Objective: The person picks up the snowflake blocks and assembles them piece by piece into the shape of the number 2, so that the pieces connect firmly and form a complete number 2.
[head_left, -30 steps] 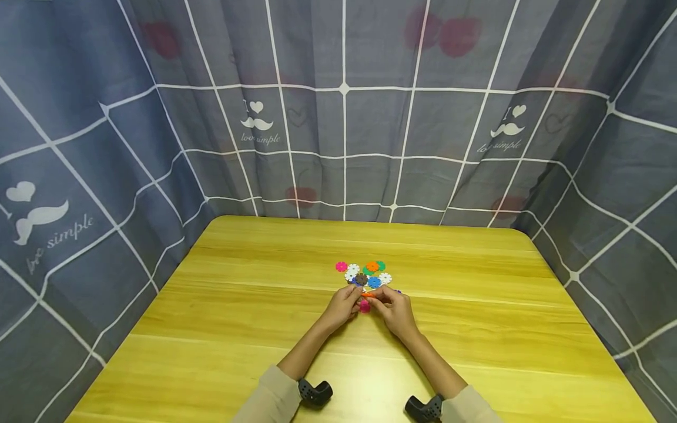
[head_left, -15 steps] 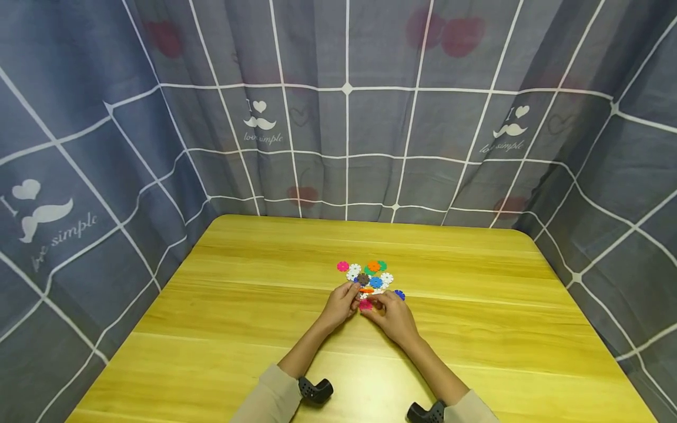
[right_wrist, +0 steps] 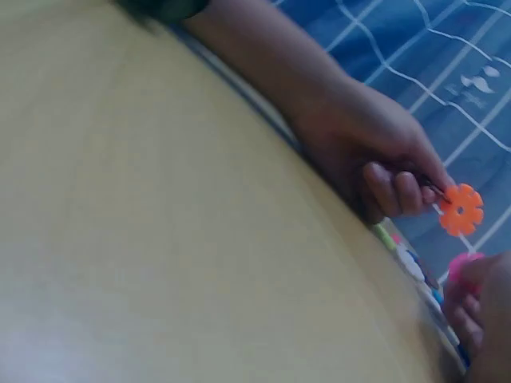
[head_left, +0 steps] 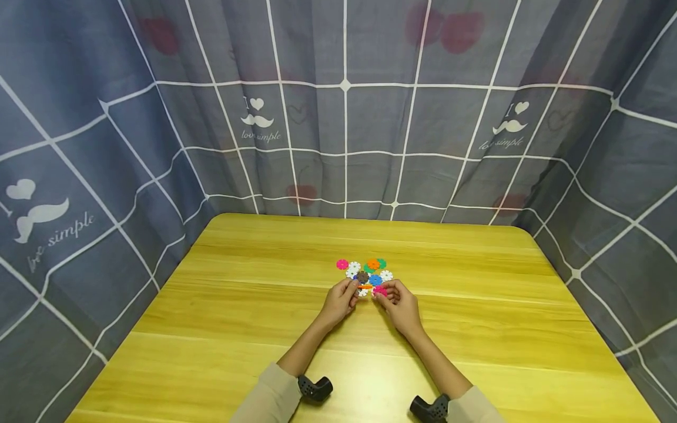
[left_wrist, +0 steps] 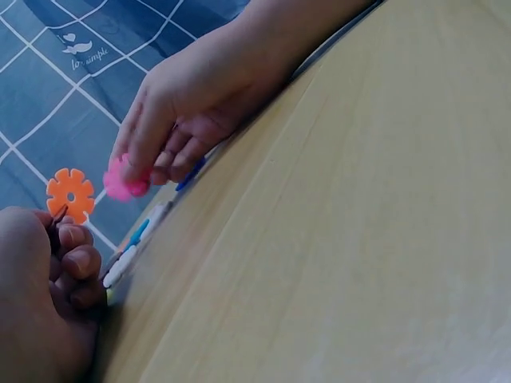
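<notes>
My left hand [head_left: 340,301] pinches a thin dark piece [left_wrist: 57,219], seen nearly edge-on. An orange notched snowflake disc [left_wrist: 70,195] with a round centre hole sticks out from it, past the fingertips. To the right, my right hand [head_left: 402,305] holds a pink snowflake disc [head_left: 379,291] between thumb and fingers. The pink disc [left_wrist: 124,177] is apart from the orange one in the left wrist view. Both hands are at the near side of a loose group of discs, including a brown disc [head_left: 362,277] and a light blue disc [head_left: 375,280].
Beyond the hands, another pink disc [head_left: 342,264], a white disc [head_left: 354,267], an orange disc [head_left: 373,264] over green ones, and a white disc [head_left: 386,275] lie on the wooden table [head_left: 254,276]. A grey-blue checked curtain [head_left: 317,117] surrounds the table's back and sides.
My right hand has let go of the orange disc and moved slightly up and right with the pink disc. My left hand has stayed nearly in place with the orange disc.
</notes>
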`<state>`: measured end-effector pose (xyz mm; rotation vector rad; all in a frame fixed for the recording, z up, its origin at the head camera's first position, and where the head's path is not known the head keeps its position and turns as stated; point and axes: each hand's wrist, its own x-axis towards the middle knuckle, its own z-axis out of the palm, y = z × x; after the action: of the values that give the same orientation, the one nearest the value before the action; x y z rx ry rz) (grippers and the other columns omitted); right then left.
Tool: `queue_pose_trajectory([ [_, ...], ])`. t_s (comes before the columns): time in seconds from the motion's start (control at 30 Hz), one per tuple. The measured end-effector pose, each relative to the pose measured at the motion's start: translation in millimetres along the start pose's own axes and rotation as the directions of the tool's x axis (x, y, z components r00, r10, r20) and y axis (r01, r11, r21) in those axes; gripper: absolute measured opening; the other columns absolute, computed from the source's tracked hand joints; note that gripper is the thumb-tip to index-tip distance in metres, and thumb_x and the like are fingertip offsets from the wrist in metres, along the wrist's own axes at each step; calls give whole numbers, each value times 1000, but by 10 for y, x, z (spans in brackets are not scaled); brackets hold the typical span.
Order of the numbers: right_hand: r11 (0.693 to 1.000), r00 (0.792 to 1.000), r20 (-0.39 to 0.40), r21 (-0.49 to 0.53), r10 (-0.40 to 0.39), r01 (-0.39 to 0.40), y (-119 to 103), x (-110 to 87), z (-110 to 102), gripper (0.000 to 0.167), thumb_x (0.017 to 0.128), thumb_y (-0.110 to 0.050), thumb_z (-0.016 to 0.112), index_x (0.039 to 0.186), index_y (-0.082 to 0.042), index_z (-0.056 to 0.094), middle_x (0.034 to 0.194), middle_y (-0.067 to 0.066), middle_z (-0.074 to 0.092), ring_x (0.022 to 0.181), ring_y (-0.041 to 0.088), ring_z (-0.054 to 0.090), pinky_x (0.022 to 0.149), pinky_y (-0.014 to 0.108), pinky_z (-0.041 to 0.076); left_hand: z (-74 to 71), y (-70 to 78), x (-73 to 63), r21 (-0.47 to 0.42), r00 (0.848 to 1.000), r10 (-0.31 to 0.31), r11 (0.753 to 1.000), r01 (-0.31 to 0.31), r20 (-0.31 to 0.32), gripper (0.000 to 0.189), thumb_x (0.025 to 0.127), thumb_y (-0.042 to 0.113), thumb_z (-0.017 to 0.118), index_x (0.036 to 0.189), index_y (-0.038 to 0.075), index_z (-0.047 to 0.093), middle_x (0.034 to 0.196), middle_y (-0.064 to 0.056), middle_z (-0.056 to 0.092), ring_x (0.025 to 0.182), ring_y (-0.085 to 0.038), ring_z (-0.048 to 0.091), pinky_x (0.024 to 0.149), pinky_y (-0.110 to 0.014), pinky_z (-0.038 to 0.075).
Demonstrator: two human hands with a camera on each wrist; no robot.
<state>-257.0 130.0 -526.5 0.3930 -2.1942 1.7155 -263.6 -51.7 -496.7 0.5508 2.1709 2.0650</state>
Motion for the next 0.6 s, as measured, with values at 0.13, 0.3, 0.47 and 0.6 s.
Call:
queue_pose_trajectory([
  [0.13, 962, 994, -16, 252, 111, -103, -5, 32, -60, 21, 86, -1, 63, 104, 8, 58, 81, 25, 63, 66, 30, 64, 61, 35, 55, 4, -172, 54, 65, 999, 18, 998, -16, -38, 36, 100, 21, 41, 80, -7, 51, 58, -6, 46, 42, -7, 35, 38, -16, 31],
  [0.3, 923, 987, 69, 351, 143, -158, -1, 44, -97, 25, 89, -6, 61, 108, 10, 53, 80, 28, 63, 66, 31, 65, 62, 41, 55, 17, -213, 59, 153, 997, 51, 987, -42, -52, 39, 100, 29, 41, 79, -2, 51, 56, -1, 46, 42, -6, 36, 39, -16, 32],
  [0.47, 922, 986, 136, 360, 101, -144, 20, 28, -97, 30, 91, -9, 59, 111, 11, 49, 81, 30, 63, 68, 30, 65, 63, 42, 54, 20, -204, 48, 188, 996, 73, 980, -63, -48, 39, 100, 27, 39, 78, -3, 51, 56, -2, 46, 43, -6, 36, 40, -16, 32],
  [0.6, 914, 984, 133, 374, 116, -158, 19, 23, -83, 31, 89, -11, 61, 110, 10, 52, 80, 30, 62, 67, 30, 65, 62, 42, 54, 18, -193, 44, 196, 997, 67, 979, -57, -47, 39, 100, 26, 40, 79, -4, 52, 57, -8, 47, 42, -6, 37, 40, -16, 32],
])
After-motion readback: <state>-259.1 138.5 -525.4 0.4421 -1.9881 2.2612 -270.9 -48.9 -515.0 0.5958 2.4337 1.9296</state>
